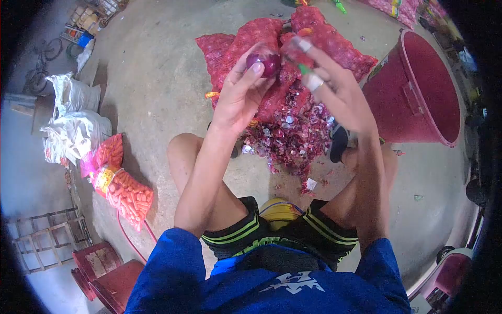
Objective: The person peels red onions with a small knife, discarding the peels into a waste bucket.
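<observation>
Red onion [264, 63]: the left hand [241, 94] is gripping it between thumb and fingertips, lifting it clear above the peel pile, presumably so the skin is falling straight onto the heap.

Right hand [334, 91]: it is working just beside the onion, fingers partly curled around a small green-handled tool [303, 68], probably a knife; two fingers are wearing white tape [314, 82], likely guarding against the blade.

Peel pile [293, 133]: it is lying directly below the onion, between the person's feet.

Red mesh sacks [324, 36]: they are lying behind the onion, touching the pile's far edge.

Red tub [418, 94]: it is tilting on its side to the right of the onion, mouth facing away right, near the right forearm and narrowing the room there.

Bag of carrots [123, 186]: it is resting well apart, to the lower left of the onion; the bare concrete floor [157, 89] between is leaving open room on that side.

White sacks [73, 120]: they are sitting farther left still.
</observation>
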`<action>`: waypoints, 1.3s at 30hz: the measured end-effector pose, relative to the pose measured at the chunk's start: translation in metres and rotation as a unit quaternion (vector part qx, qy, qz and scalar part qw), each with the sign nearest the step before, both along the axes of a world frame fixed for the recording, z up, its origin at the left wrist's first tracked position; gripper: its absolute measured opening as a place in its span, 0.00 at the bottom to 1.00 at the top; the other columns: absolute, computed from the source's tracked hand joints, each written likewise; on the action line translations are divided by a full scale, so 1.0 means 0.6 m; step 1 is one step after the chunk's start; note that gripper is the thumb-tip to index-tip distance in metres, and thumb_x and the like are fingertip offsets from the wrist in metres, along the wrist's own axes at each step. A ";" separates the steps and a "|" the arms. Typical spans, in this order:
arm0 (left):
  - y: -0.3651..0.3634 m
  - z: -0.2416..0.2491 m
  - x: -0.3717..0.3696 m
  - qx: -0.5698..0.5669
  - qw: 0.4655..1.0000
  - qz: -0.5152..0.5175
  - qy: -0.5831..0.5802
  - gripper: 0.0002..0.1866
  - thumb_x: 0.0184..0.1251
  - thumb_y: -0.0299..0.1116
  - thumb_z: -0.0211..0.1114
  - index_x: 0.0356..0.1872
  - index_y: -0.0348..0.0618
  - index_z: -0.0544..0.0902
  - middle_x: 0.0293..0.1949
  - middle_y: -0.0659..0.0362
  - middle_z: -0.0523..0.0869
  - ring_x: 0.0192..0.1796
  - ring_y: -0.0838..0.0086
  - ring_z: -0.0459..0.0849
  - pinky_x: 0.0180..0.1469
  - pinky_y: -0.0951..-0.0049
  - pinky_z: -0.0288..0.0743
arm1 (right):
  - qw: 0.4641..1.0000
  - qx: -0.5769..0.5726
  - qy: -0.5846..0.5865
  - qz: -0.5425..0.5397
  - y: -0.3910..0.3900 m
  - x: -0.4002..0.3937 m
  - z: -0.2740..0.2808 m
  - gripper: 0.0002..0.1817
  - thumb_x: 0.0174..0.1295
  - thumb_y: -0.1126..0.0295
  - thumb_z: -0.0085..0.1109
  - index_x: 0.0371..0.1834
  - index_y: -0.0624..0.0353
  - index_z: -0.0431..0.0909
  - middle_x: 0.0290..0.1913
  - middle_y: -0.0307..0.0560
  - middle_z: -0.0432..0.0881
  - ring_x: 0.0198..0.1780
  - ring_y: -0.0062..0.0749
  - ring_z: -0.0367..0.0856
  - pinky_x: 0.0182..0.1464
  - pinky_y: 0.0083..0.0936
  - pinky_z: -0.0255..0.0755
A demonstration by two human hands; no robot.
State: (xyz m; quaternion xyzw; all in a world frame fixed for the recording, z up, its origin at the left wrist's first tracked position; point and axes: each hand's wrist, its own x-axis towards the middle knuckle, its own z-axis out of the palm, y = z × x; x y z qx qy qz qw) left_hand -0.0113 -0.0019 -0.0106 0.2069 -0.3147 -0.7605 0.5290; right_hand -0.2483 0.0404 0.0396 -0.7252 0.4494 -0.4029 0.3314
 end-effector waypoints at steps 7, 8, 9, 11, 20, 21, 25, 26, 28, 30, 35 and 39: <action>0.001 -0.013 0.010 -0.081 0.995 -0.023 -0.057 0.32 0.74 0.43 0.78 0.73 0.45 0.77 0.61 0.60 0.88 0.59 0.74 0.89 0.62 0.70 0.86 | 0.997 -0.054 -0.023 0.057 -0.003 0.018 -0.018 0.29 0.78 0.65 0.61 0.82 0.51 0.74 0.32 0.54 0.84 0.27 0.33 0.75 0.38 0.32 0.75; -0.001 -0.019 0.015 -0.075 0.996 -0.042 -0.036 0.29 0.74 0.38 0.78 0.71 0.45 0.79 0.59 0.60 0.89 0.58 0.76 0.89 0.59 0.70 0.86 | 0.997 -0.054 -0.023 0.058 -0.005 0.015 -0.015 0.29 0.78 0.65 0.61 0.82 0.51 0.74 0.32 0.54 0.84 0.27 0.33 0.75 0.38 0.32 0.75; -0.001 -0.016 0.018 -0.075 0.996 -0.042 -0.036 0.29 0.74 0.38 0.78 0.71 0.45 0.79 0.59 0.60 0.89 0.58 0.76 0.89 0.59 0.70 0.86 | 0.997 -0.046 0.002 0.060 -0.007 0.009 -0.010 0.29 0.79 0.66 0.59 0.82 0.54 0.74 0.35 0.48 0.85 0.30 0.27 0.77 0.39 0.28 0.76; 0.001 -0.013 0.017 -0.089 0.993 -0.072 -0.020 0.30 0.72 0.43 0.80 0.69 0.44 0.80 0.57 0.61 0.90 0.56 0.76 0.90 0.55 0.73 0.87 | 0.997 -0.037 0.029 0.061 -0.009 0.005 -0.011 0.29 0.80 0.66 0.57 0.83 0.56 0.73 0.37 0.42 0.86 0.33 0.21 0.78 0.40 0.25 0.76; 0.005 -0.001 0.002 -0.076 0.995 -0.024 -0.053 0.30 0.79 0.57 0.69 0.67 0.43 0.83 0.56 0.62 0.91 0.53 0.79 0.90 0.48 0.77 0.88 | 0.997 -0.022 -0.073 0.021 0.007 0.016 -0.006 0.29 0.78 0.66 0.58 0.83 0.49 0.74 0.34 0.56 0.88 0.31 0.25 0.77 0.41 0.27 0.77; 0.005 -0.001 0.003 -0.076 0.995 -0.023 -0.053 0.30 0.79 0.57 0.69 0.67 0.43 0.83 0.56 0.62 0.91 0.53 0.79 0.90 0.48 0.77 0.88 | 0.995 -0.058 -0.067 0.037 0.003 0.019 -0.014 0.30 0.78 0.66 0.58 0.83 0.50 0.73 0.36 0.56 0.89 0.31 0.26 0.78 0.42 0.27 0.77; -0.004 -0.026 0.012 -0.029 0.997 -0.026 -0.067 0.35 0.77 0.66 0.64 0.67 0.46 0.82 0.56 0.63 0.91 0.54 0.77 0.89 0.49 0.75 0.86 | 0.996 -0.057 -0.022 0.069 0.007 0.021 -0.004 0.31 0.76 0.74 0.53 0.84 0.56 0.72 0.55 0.49 0.92 0.49 0.24 0.85 0.59 0.29 0.78; -0.010 -0.039 0.016 -0.020 0.996 -0.048 -0.078 0.40 0.72 0.73 0.63 0.69 0.48 0.80 0.57 0.63 0.90 0.56 0.73 0.88 0.51 0.72 0.85 | 0.996 -0.055 -0.022 0.068 0.004 0.022 -0.007 0.31 0.76 0.74 0.53 0.84 0.56 0.72 0.55 0.49 0.92 0.49 0.24 0.85 0.59 0.29 0.78; -0.012 -0.036 0.014 -0.014 0.996 -0.039 -0.081 0.40 0.73 0.73 0.62 0.68 0.48 0.80 0.57 0.62 0.90 0.55 0.73 0.89 0.51 0.72 0.85 | 0.988 -0.131 -0.043 0.064 -0.006 0.027 -0.015 0.27 0.78 0.70 0.58 0.80 0.52 0.77 0.46 0.58 0.91 0.33 0.35 0.85 0.44 0.30 0.79; -0.011 -0.031 0.010 -0.008 0.996 -0.031 -0.083 0.40 0.73 0.73 0.62 0.68 0.48 0.80 0.56 0.62 0.90 0.53 0.73 0.89 0.50 0.72 0.86 | 0.996 -0.078 -0.026 0.043 0.000 0.021 -0.001 0.26 0.78 0.70 0.58 0.78 0.52 0.79 0.47 0.59 0.91 0.34 0.32 0.87 0.45 0.31 0.80; -0.009 -0.024 0.015 -0.054 0.994 -0.093 -0.027 0.31 0.79 0.53 0.72 0.71 0.43 0.79 0.59 0.60 0.90 0.55 0.77 0.90 0.51 0.74 0.89 | 0.983 -0.162 -0.074 -0.033 -0.025 0.019 -0.036 0.24 0.79 0.68 0.58 0.77 0.52 0.80 0.50 0.60 0.91 0.39 0.23 0.87 0.48 0.31 0.80; 0.002 0.007 0.001 -0.036 0.995 -0.093 0.012 0.32 0.79 0.44 0.73 0.76 0.41 0.74 0.65 0.56 0.86 0.61 0.71 0.90 0.62 0.68 0.89 | 0.993 -0.029 -0.051 -0.104 -0.021 -0.001 -0.033 0.23 0.81 0.66 0.56 0.78 0.52 0.79 0.54 0.60 0.91 0.45 0.25 0.87 0.55 0.30 0.80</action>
